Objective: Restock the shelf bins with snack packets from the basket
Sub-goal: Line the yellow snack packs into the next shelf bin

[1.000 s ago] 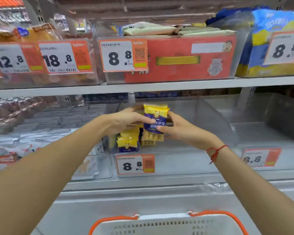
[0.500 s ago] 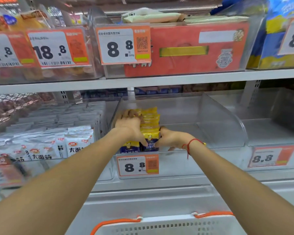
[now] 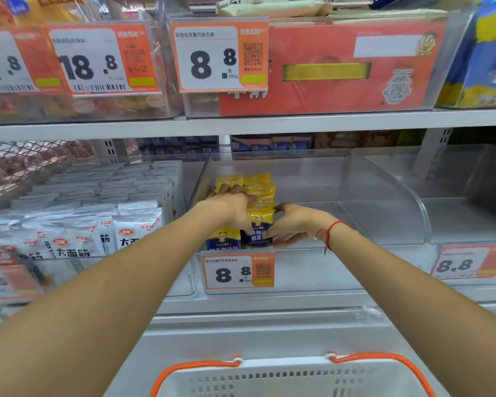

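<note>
At 9 o'clock: clear bin of silver-white foil sachets [image 3: 132, 224], printed "大面筋" under a red oval logo. Above, at 11 o'clock, orange-and-white price cards read "18.8" [image 3: 98, 60] and "8.8 元 500g" [image 3: 221, 55]; the second fronts a red cardboard carton [image 3: 341, 81] in a clear bin.

Centre, 12 o'clock: clear plastic shelf bin [image 3: 384, 213] with curved side wall. Two rows of yellow-and-dark-blue snack packets [image 3: 257, 222] stand upright in its left front corner, touching each other. Front packet shows a small cartoon cow; legible characters "奶茶".

Left hand [image 3: 229, 207]: palm down on top of the packet rows, fingers spread and nearly straight over the yellow tops, thumb down against the front packet face. Pressing, not wrapped round.

Right hand [image 3: 292, 224]: against the right flank of the right row, fingers loosely extended, tips touching the blue lower part of the front packet. Red string bracelet [image 3: 328, 233] on the wrist.

Bin's front card [image 3: 238, 270]: "8.8". At 3 o'clock, another card [image 3: 464, 263]: "8.8".

At 6 o'clock: white perforated plastic basket with orange handles [image 3: 292, 376]; contents not visible.
</note>
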The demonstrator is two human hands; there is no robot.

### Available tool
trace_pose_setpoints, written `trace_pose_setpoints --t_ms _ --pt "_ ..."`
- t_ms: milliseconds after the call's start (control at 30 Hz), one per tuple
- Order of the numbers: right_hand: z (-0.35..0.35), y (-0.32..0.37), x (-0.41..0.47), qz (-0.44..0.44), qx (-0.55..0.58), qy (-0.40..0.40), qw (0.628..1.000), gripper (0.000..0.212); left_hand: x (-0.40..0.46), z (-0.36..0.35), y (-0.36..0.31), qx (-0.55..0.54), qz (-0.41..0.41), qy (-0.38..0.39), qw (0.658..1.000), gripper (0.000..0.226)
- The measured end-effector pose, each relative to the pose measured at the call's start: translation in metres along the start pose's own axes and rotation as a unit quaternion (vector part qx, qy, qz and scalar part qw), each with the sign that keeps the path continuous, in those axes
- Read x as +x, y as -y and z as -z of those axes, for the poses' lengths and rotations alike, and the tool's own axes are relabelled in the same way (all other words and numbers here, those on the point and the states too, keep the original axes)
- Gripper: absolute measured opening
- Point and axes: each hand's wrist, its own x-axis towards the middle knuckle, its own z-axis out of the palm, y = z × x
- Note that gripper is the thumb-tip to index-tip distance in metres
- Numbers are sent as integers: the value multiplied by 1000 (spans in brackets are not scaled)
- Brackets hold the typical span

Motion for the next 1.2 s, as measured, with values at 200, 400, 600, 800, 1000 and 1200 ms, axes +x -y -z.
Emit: trace_pose_setpoints --t_ms 200,400,600,800,1000,1200 --pt "-11 0 5 10 1 -38 999 48 4 1 -9 -18 23 21 999 88" --pt "-5 5 -11 9 -7 -37 999 36 -5 4 -5 -17 21 -7 1000 93" --pt "2 6 -42 51 -83 -120 988 52 -33 13 0 -75 -5 -106 992 74" --pt "4 2 -110 191 -58 -200 959 10 -107 12 -12 -228 -15 -243 943 40" --pt "-32 -32 -162 167 -50 -70 982 14 -173 -46 -36 -339 15 -204 918 26" --pt "-84 -102 -169 38 -133 61 988 6 -191 -124 -50 -334 52 -3 941 24"
